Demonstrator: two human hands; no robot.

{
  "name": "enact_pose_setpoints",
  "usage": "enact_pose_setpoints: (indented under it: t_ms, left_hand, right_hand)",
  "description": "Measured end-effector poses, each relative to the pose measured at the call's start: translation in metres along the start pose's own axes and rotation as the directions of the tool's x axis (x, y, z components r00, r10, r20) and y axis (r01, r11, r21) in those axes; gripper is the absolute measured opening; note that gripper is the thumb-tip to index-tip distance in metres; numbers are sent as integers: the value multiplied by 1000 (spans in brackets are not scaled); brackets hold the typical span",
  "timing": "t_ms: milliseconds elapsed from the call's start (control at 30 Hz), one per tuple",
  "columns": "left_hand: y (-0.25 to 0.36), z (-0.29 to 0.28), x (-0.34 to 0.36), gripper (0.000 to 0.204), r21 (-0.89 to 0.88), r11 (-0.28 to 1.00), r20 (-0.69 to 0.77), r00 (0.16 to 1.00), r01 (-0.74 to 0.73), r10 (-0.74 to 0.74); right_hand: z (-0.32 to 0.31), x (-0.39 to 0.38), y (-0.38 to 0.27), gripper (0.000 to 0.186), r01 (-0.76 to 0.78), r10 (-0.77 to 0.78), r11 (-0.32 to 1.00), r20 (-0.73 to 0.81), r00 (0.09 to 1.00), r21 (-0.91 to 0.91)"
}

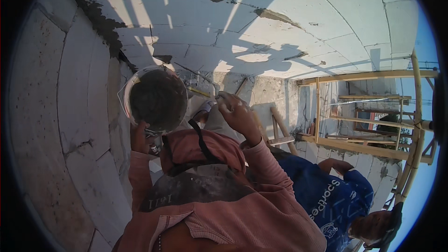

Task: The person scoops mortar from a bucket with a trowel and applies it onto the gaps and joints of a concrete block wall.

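A white bucket (127,94) with wet grey mortar (156,98) inside stands left of centre, its wire handle hanging at the left side. My left hand (140,135) grips the bucket's near rim, its fingers partly hidden by the bucket. Right of the bucket, my right hand (237,115) is closed around the handle of a trowel (198,73). The trowel's thin, bent metal neck rises from the fist, and its blade, seen nearly edge-on, points left toward the bucket's far rim. The handle is mostly covered by my fingers.
A pale block wall (280,23) with mortar smears rises ahead; another block wall (74,98) stands close at left. A co-worker in a blue shirt (322,196) is at my right. Wooden scaffolding (364,75) stands beyond. A yellow strip (198,92) lies beside the bucket.
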State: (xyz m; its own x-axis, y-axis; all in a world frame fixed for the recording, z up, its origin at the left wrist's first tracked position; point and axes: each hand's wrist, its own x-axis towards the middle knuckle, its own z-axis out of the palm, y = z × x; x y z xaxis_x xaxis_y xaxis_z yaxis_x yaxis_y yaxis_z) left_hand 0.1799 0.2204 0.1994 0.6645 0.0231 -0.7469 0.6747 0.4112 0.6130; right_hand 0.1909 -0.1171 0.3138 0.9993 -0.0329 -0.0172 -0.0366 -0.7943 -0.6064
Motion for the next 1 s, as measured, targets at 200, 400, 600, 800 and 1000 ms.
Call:
enact_pose_setpoints:
  t_ms: [200,400,600,800,1000]
  left_hand:
    - [55,69,-6,32,220,955,71,980,-198,187]
    - [76,115,-5,45,464,789,373,897,-402,238]
    - [70,185,-23,64,422,759,509,822,-496,255]
    - [40,221,-18,63,466,704,566,792,-536,229]
    - [16,244,-16,27,400,827,440,874,-394,203]
  right_hand:
    - [-33,-11,17,40,-114,136,988,226,964,-108]
    - [-38,-2,23,24,60,-51,908,33,998,-416]
    - [-46,4,40,17,142,-126,878,67,990,-457]
    - [-46,-15,72,38,22,-19,992,25,1000,-122]
    - [-54,-35,105,39,-171,189,909,-9,982,381]
